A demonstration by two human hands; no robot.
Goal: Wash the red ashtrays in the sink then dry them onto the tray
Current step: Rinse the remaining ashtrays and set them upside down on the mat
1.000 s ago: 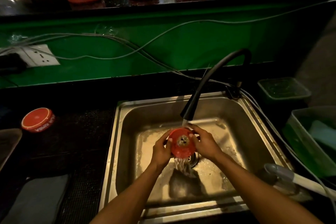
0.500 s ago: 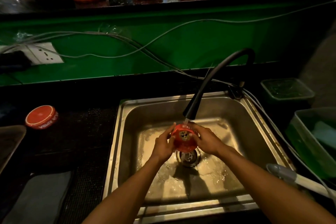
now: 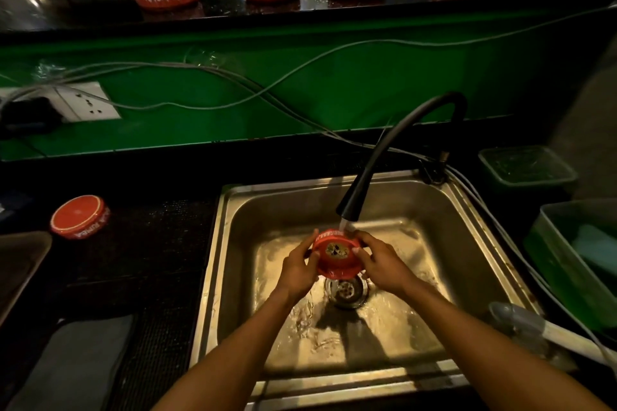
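- Tilted up since a second ago — the ashtray (image 3: pixel 335 253) now sits closer under the faucet (image 3: pixel 354 200), bowl facing the camera.
- Left hand (image 3: pixel 297 269) and right hand (image 3: pixel 384 264) each grip a rim side, fingers curled, over the sink (image 3: pixel 227 243) drain.
- Step looks like rinsing — next it probably needs drying, then going on the tray (image 3: pixel 20 264) at the left.
- One ashtray (image 3: pixel 78 217) lies face-down on the counter (image 3: pixel 150 243).

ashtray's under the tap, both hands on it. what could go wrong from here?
1. Slip: the ashtray is wet and held only at its edges by the left hand and right hand; it could drop onto the drain.
2. Splash: water from the faucet strikes the tilted ashtray and may spray toward the cables running along the sink rim.
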